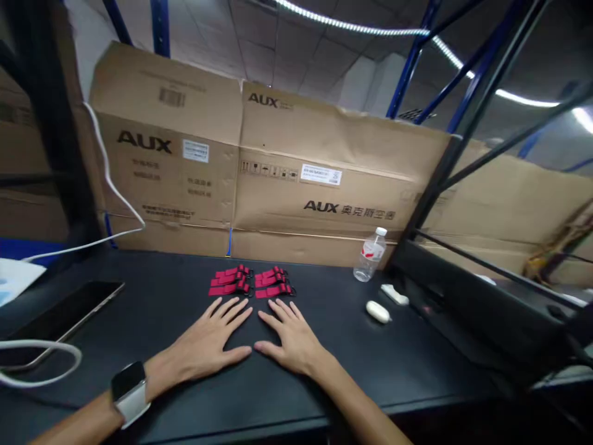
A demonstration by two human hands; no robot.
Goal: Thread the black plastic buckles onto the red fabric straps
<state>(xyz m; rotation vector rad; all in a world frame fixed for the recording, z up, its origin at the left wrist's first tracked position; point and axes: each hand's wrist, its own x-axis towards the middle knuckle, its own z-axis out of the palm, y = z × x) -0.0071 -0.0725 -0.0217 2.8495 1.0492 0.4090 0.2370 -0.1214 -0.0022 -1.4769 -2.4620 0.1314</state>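
My left hand (208, 340) lies flat on the black tabletop (231, 395), fingers spread, holding nothing. A watch (130, 389) with a light strap is on that wrist. Beside it my right hand (291, 337) also rests flat with fingers apart and nothing in it. The two thumbs point at each other with a small gap between. Just beyond the fingertips lie two groups of red straps with black clips: a left group of red straps (227, 282) and a right group of red straps (272, 283). Neither hand visibly grips a strap.
A phone (55, 318) and a white cable (41, 343) lie at the left. Toward the right stand a clear water bottle (369, 256), a white oval case (378, 311) and a small white object (395, 295). Cardboard boxes (278, 204) wall off the back; a metal frame (430, 198) rises at right.
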